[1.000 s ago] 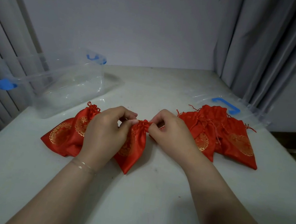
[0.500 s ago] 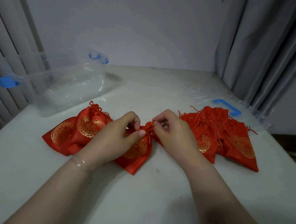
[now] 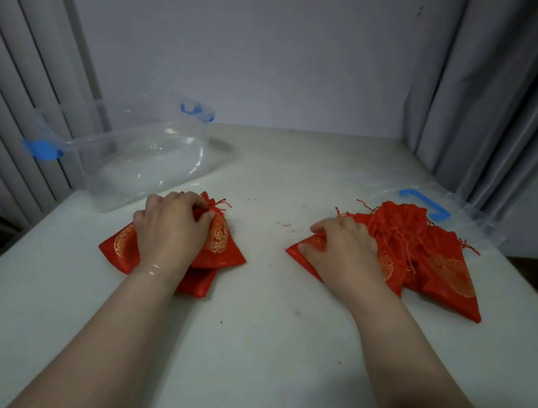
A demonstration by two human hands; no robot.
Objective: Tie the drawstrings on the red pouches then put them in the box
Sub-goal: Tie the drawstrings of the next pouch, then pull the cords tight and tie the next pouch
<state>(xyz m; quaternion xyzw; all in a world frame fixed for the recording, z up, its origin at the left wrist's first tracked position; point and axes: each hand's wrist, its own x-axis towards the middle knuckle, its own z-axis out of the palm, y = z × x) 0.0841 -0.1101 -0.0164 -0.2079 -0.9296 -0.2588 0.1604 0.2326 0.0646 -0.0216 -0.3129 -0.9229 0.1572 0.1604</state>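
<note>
Two piles of red pouches with gold emblems lie on the white table [image 3: 262,322]. My left hand [image 3: 170,230] sits on the left pile [image 3: 221,242], fingers and thumb curled round a pouch's gathered neck, whose tassels stick out beyond the thumb. My right hand [image 3: 340,252] lies on the leftmost pouch [image 3: 308,255] of the right pile [image 3: 440,267], fingers bent down over its upper edge and thumb on its left corner. The clear plastic box [image 3: 150,160] with blue latches stands open behind the left pile, with nothing red inside.
A clear lid with a blue handle [image 3: 426,204] lies under the back of the right pile. Grey curtains hang at both sides and a wall stands behind. The table's edges drop off at left and right.
Both hands were pinching the drawstring of one pouch at the table's middle. They have since parted: the left carried that pouch onto the left pile, and the right moved onto the right pile.
</note>
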